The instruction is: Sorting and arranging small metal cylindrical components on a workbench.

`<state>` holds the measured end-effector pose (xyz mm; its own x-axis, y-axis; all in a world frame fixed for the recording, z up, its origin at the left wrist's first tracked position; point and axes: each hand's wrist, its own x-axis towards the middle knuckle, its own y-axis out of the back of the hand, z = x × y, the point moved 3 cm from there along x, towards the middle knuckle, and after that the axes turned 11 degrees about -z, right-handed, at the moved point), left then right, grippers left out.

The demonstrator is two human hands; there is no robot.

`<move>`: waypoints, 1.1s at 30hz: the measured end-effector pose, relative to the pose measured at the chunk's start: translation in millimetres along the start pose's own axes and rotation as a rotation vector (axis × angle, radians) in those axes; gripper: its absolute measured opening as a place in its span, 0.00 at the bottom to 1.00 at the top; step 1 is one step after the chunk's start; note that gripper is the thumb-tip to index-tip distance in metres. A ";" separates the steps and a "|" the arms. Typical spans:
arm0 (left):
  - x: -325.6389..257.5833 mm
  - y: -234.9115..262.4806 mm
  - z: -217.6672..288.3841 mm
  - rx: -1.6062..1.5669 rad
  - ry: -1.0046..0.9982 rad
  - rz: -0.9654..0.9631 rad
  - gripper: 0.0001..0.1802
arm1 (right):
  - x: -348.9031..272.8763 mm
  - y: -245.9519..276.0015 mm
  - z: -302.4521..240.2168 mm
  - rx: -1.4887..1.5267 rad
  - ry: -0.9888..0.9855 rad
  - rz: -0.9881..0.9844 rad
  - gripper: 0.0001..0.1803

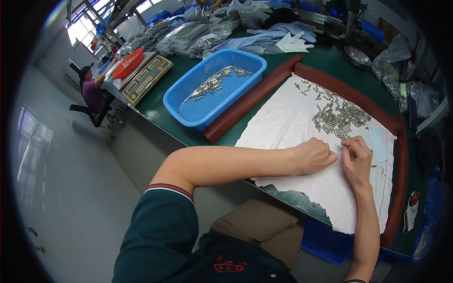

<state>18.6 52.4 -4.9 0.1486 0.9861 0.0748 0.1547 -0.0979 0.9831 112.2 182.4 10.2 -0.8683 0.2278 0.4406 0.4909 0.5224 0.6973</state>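
My left hand is over a white cloth, its fingers curled closed with the knuckles up. Whatever it pinches, if anything, is hidden. Close beside it, my right hand has thumb and fingers bent together at the near edge of a pile of small silvery metal cylinders. Anything between those fingertips is too small to make out. The two hands are a short gap apart. A pale blue paper slip lies on the cloth to the right of my right hand, with a few loose cylinders around it.
A reddish-brown raised border frames the cloth on the green table. Left of it stands a blue plastic basket holding more cylinders. Beyond are a scale, an orange tray, a metal bowl, bagged goods and a seated person.
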 end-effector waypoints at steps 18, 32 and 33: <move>8.3 15.6 -11.3 -0.051 -0.060 -0.174 0.05 | 0.6 0.3 0.8 -0.020 -0.008 0.026 0.06; -34.5 3.3 -46.2 -2.815 0.303 0.124 0.07 | -11.7 -28.8 -42.8 -0.103 0.232 -0.206 0.05; -34.1 3.8 -45.0 -2.819 0.302 0.120 0.07 | -12.7 -31.6 -42.5 -0.147 0.228 -0.203 0.04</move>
<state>-29.9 24.5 3.8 0.0037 0.9951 -0.0987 -0.4582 -0.0860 -0.8847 110.7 128.1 6.7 -0.9190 -0.0672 0.3884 0.3293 0.4108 0.8502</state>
